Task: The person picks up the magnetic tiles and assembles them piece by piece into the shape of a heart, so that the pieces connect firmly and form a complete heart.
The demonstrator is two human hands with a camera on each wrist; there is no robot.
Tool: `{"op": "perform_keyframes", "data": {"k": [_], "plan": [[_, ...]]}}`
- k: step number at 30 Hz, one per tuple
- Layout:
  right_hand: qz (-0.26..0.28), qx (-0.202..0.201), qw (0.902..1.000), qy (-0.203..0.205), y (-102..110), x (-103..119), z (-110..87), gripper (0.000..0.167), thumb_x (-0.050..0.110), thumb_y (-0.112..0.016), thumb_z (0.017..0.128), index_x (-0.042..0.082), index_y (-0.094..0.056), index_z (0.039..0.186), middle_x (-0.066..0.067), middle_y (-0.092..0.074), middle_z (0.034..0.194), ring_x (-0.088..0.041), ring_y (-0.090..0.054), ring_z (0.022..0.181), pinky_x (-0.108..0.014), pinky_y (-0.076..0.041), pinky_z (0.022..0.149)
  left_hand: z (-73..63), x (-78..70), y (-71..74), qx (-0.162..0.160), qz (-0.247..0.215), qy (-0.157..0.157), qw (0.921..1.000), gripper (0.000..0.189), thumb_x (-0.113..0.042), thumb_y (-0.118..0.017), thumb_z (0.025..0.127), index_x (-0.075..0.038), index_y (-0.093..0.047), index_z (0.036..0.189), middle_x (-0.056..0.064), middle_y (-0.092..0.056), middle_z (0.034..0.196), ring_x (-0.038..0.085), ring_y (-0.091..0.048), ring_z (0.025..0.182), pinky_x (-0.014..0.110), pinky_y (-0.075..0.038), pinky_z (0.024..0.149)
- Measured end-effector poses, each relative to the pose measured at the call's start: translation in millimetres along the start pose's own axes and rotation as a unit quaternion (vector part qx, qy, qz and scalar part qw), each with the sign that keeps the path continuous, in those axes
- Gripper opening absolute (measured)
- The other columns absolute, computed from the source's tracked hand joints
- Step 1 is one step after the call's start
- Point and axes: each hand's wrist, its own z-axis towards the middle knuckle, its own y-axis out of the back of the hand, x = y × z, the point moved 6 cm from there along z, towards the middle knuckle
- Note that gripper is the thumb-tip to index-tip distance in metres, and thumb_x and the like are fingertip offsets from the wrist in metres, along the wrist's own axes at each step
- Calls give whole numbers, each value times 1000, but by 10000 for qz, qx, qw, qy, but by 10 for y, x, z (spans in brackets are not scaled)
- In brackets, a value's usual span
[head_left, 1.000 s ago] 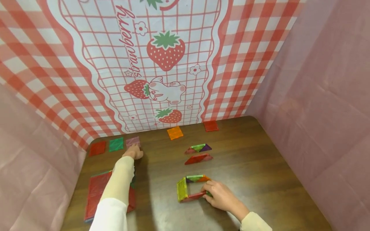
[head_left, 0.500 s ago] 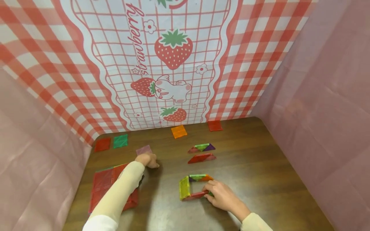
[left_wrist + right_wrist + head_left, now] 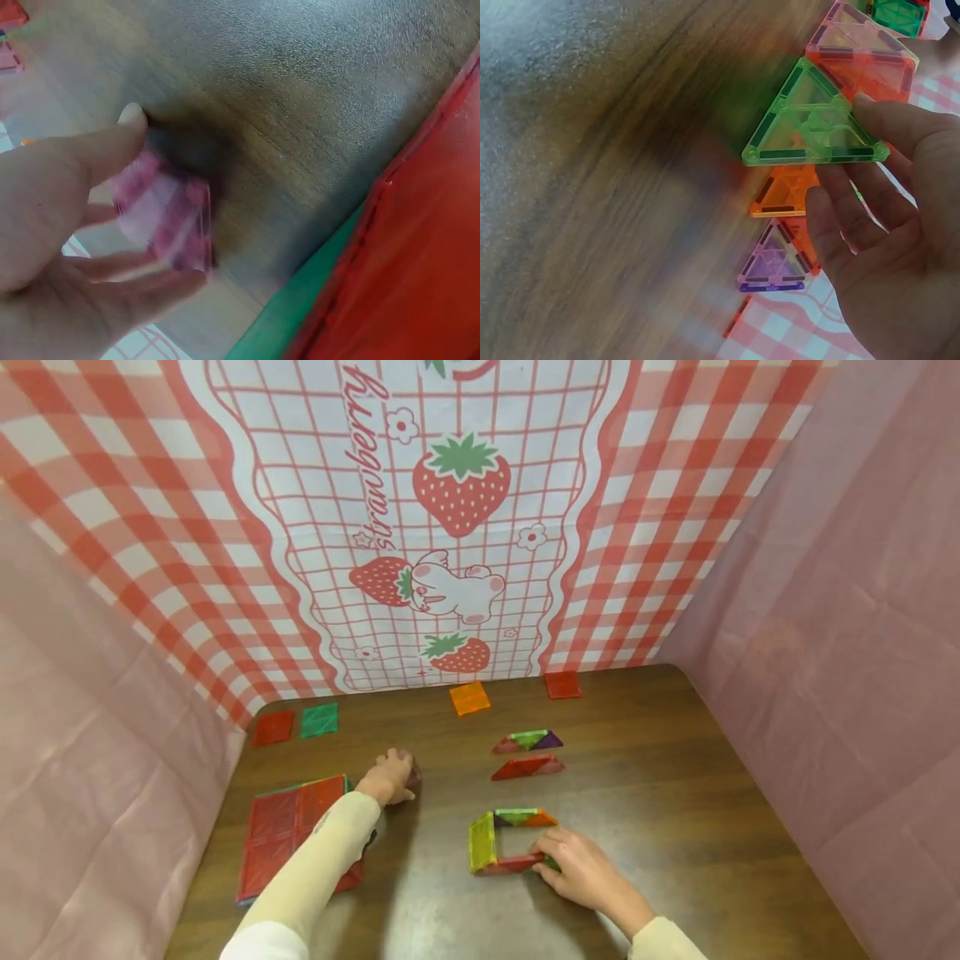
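My left hand [image 3: 386, 778] holds a translucent pink square magnetic tile [image 3: 161, 210] by its edges, thumb on one side and fingers on the other. The tile is tilted in the left wrist view; in the head view the hand mostly covers it. My right hand [image 3: 581, 870] pinches a clear green triangle tile [image 3: 817, 124] at the right end of a small standing frame. That frame has a yellow tile [image 3: 482, 843] at its left, a back row [image 3: 521, 817] of green, purple and orange triangles, and a red front row [image 3: 516, 865].
Behind the frame stand two short rows of triangles, a red one [image 3: 527, 767] and a multicoloured one [image 3: 527, 742]. Red tiles [image 3: 273, 827] are stacked at the left, partly under my left sleeve. Along the back edge lie green [image 3: 320, 720], orange [image 3: 470, 698] and red [image 3: 562, 685] squares.
My left hand has brought the pink tile away from the back edge, forward and to the right, and its fingers have spread round it. My right hand stays at the frame.
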Motion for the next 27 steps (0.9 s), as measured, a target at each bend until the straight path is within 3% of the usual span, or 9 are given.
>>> {"op": "perform_keyframes", "data": {"k": [2, 8, 12, 14, 16, 21, 24, 27], "plan": [[-39, -33, 10000, -58, -11, -24, -25, 21, 16, -86, 78, 17, -72, 94, 5, -72, 96, -12, -67, 88, -31, -59, 79, 33, 7, -24, -73, 24, -166, 9998, 52, -21, -81, 86, -2, -55, 128, 30, -49, 130, 48, -52, 121, 57, -52, 94], [-160, 102, 9987, -466, -48, -128, -97, 21, 16, -86, 77, 14, -72, 92, 5, -68, 90, -10, -64, 82, -31, -57, 71, 37, -13, -4, -30, -77, -279, 9996, 54, -17, -84, 81, -7, -54, 124, 28, -52, 126, 47, -56, 118, 57, -53, 92], [-147, 230, 9974, -663, -81, -174, -137, 20, 15, -86, 77, 16, -69, 86, 10, -61, 82, -5, -58, 74, -27, -52, 62, -10, -134, 68, -211, 17, -544, 9983, 68, -27, -84, 79, -7, -50, 134, 24, -55, 128, 42, -57, 118, 54, -52, 96], [-147, 305, 9971, -678, -99, -181, -155, 19, 16, -85, 78, 17, -67, 84, 11, -59, 80, -3, -55, 71, -25, -49, 60, -61, -292, 145, -416, 0, -881, 9952, 76, -34, -82, 80, -7, -46, 142, 22, -56, 128, 38, -58, 116, 51, -52, 97], [-138, 346, 9971, -658, -114, -182, -170, 19, 17, -85, 79, 17, -67, 84, 10, -58, 79, -3, -54, 70, -25, -48, 58, -136, -514, 241, -703, -15, -1411, 9875, 79, -37, -79, 81, -8, -44, 146, 20, -57, 126, 34, -59, 112, 48, -52, 96], [-235, 234, 9976, -609, -126, -192, -189, 21, 17, -86, 78, 17, -66, 84, 11, -58, 79, -3, -55, 70, -26, -48, 59, -437, -1145, 389, -1088, 362, -2715, 9556, 81, -37, -78, 82, -10, -41, 150, 14, -59, 127, 26, -59, 111, 41, -52, 99], [-247, 181, 9979, -575, -129, -201, -181, 22, 17, -86, 77, 17, -65, 84, 11, -58, 78, -2, -54, 70, -26, -48, 59, -616, -1425, 325, -986, 647, -3087, 9438, 84, -38, -77, 84, -11, -39, 153, 10, -59, 133, 23, -59, 116, 38, -50, 104], [-186, 235, 9978, -594, -142, -211, -165, 21, 17, -86, 78, 17, -65, 83, 12, -56, 78, -1, -51, 68, -24, -46, 58, -738, -1612, 186, -836, 864, -3235, 9386, 84, -38, -76, 84, -11, -38, 154, 8, -59, 135, 21, -58, 119, 34, -50, 104]]}}
